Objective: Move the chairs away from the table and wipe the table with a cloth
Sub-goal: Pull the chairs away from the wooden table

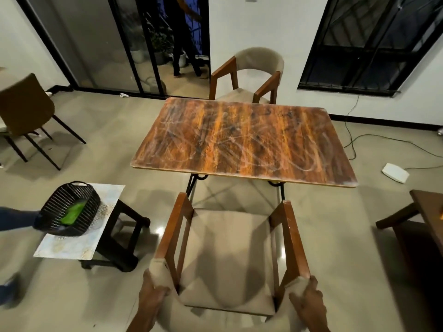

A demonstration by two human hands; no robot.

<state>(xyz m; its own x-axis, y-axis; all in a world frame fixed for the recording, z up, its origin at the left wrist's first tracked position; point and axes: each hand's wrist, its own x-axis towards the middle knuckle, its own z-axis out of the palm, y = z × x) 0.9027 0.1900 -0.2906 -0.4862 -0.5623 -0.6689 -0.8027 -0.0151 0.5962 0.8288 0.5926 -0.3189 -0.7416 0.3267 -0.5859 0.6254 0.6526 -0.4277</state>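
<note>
Table [242, 142]: rectangular wooden top, orange-brown streaked grain, covered in pale chalky scribbles and loops, edges whitish with dust; dark thin metal legs show under its near edge. Armchairs at the table: two, matching, beige upholstered seat and curved back, reddish-brown wooden arms. Near armchair [230, 255] stands on the camera side of the table, seat facing it, front of its arms just short of the table's near edge, not tucked under. Far armchair [249, 75] sits at the table's opposite long side, seat partly hidden behind the tabletop, back toward the white wall. Left hand [149, 298] is closed over the left end of the near armchair's padded backrest; right hand [308, 298] grips the right end likewise, fingers wrapped over the top, both blurred a little. To the left of the table, a low dark stool [119, 238] carrying a pale mottled board [72, 243]; on the board one black woven basket [68, 208], tilted, with one bright green cloth [73, 213] inside. A second person's dark-sleeved arm [16, 220] reaches in from the left edge and touches the basket; grip unclear from blur. Farther left of the table, one brown chair [25, 111] with thin black legs. Right of the table: one white flat box [395, 173] on the tile floor with green cable [383, 140] running to it, and the corner of a dark wooden bench [417, 212] at the frame edge. Behind the table, glass sliding doors [115, 44] with black frames, and one barred dark window [369, 44].
</note>
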